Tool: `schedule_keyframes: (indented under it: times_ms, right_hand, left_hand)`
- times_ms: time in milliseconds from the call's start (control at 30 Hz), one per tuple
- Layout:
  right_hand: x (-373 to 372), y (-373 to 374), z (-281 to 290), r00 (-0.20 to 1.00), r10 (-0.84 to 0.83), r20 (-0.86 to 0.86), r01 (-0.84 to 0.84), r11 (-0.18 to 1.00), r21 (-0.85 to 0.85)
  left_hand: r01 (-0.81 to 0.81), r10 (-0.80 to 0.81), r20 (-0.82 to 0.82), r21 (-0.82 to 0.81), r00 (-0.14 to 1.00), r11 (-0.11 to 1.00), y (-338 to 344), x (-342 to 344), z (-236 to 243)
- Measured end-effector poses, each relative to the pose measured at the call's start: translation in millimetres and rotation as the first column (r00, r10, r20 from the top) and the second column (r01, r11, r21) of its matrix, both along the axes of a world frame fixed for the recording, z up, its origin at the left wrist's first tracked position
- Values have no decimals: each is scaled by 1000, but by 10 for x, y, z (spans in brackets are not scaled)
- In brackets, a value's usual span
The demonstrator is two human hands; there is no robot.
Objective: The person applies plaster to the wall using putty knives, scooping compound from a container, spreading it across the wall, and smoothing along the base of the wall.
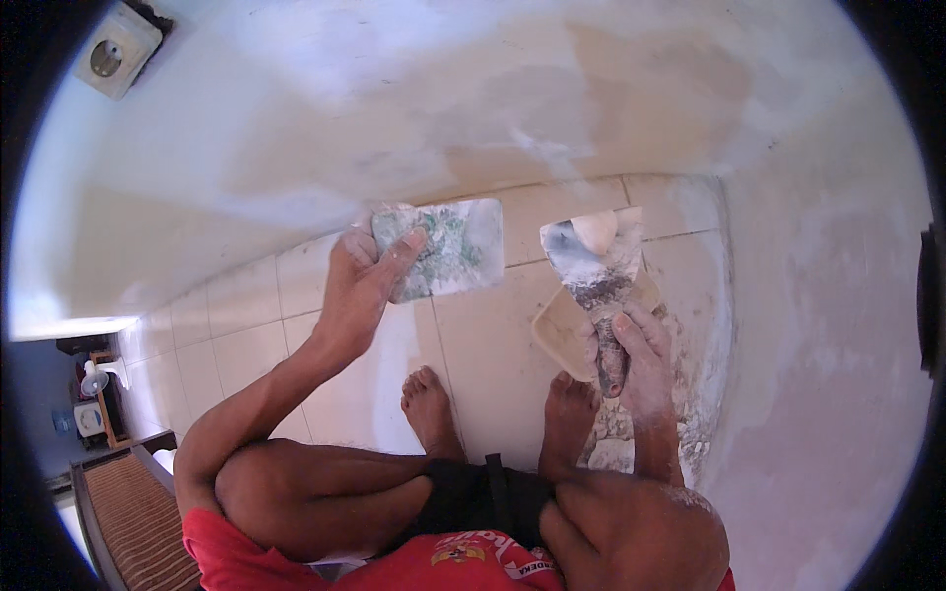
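My left hand (367,268) grips a flat rectangular plastering blade (481,246), its thumb pressed on the face, which is smeared with green and white. In my right hand (646,357) is a putty knife (603,286), held by its dark, crusted handle with the wide blade pointing away from me. A lump of white putty (595,232) sits on that blade. The two tools are apart, with a gap of floor showing between them. Below the putty knife, partly hidden by it and my hand, a cream-coloured tray (558,340) rests on the floor.
Ahead stands a wall (414,118) with patchy white and tan coating; another wall (808,345) meets it at right. A socket (118,49) hangs upper left. White debris (695,394) covers tiles by the right wall. A brown ribbed seat (138,517) and a fan (94,379) are at left.
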State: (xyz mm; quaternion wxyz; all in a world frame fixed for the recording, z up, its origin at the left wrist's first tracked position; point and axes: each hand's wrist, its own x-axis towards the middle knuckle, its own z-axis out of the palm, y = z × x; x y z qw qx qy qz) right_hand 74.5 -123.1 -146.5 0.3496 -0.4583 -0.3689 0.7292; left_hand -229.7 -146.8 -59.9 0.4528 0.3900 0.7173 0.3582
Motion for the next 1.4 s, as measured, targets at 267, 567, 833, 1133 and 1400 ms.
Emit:
schedule_keyframes:
  times_ms: [267,567,833,1133,1400]
  right_hand:
    - [-9,-73,92,975,-61,-215,37,992,-117]
    - [54,-25,70,958,-45,-285,-1,987,-161]
    - [206,17,104,987,108,-121,-117,991,-71]
    - [200,11,137,991,116,61,-115,993,-22]
    - [102,14,76,997,72,-23,-73,997,-35]
  left_hand:
    - [554,-278,-550,436,788,709,103,539,256]
    - [830,-247,-841,347,481,437,438,612,437]
    - [279,-141,-348,388,927,879,360,619,390]
    - [497,-287,-496,367,820,786,277,686,392]
    - [779,-276,-784,375,556,502,369,732,206]
